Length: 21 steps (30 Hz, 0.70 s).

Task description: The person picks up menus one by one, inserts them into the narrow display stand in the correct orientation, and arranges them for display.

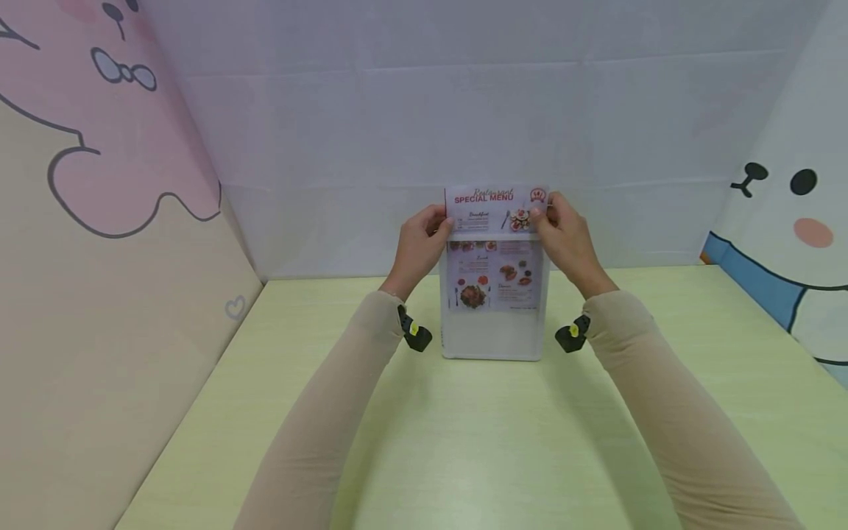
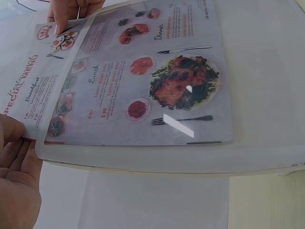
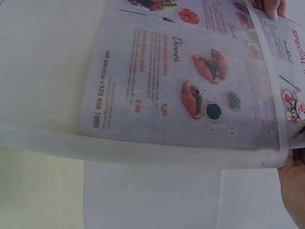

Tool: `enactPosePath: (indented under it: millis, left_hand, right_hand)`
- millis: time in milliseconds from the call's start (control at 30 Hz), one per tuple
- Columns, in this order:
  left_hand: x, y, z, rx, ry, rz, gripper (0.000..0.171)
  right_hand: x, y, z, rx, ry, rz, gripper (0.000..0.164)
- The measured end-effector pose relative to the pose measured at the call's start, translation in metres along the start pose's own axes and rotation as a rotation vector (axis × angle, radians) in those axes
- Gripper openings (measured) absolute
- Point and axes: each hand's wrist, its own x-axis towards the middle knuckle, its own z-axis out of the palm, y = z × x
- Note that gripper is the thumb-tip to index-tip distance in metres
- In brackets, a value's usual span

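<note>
A printed restaurant menu sheet [image 1: 493, 276] stands partly inside an upright clear-fronted sign holder [image 1: 493, 337], its top part sticking out above the holder's upper edge. My left hand [image 1: 422, 239] pinches the menu's left edge near the top, thumb in front. On the opposite side my right hand [image 1: 565, 234] pinches the right edge, thumb over the food picture. In the left wrist view the menu [image 2: 157, 81] lies behind the clear front, with bare holder below it. The right wrist view shows the menu's "Dinner" part [image 3: 190, 90] behind the same clear front.
The holder's base is on a pale yellow-green table [image 1: 490, 442]. Behind it hangs a white cloth backdrop [image 1: 464, 125]. Side panels carry cartoon animals, a pink one [image 1: 126, 147] at left and a white one [image 1: 782, 221] at right. Small black cameras sit at both wrists.
</note>
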Motion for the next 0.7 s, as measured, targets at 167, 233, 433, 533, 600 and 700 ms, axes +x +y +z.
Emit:
enactPosePath:
  millis: [167,233,433,533,600,700]
  left_hand:
    - [0.0002,-0.0007,-0.0003,-0.005,-0.002,0.0,0.024]
    - [0.0005,-0.0012,-0.0001,-0.002,-0.003,0.002,0.025]
    - [0.0002,-0.0001,0.0001,0.004,-0.002,0.002,0.025]
    - [0.0005,-0.0002,0.0,0.004,-0.002,0.0,0.025]
    - [0.0007,-0.0005,-0.0001,0.002,-0.001,0.003,0.025]
    - [0.0011,-0.0009,-0.0003,0.002,0.0,0.006,0.025]
  right_hand:
    - [0.0003,0.0007,0.0005,0.032,-0.018,0.006,0.039]
    - [0.0004,0.001,0.0004,0.035,-0.016,-0.001,0.041]
    - [0.0015,0.0026,0.0002,0.018,-0.014,-0.007,0.039]
    - [0.0016,0.002,0.0004,0.012,-0.02,0.002,0.038]
    - [0.0014,0.0011,0.0004,0.009,-0.022,0.005,0.038]
    - [0.0017,0.0008,0.0009,0.004,-0.024,0.007,0.037]
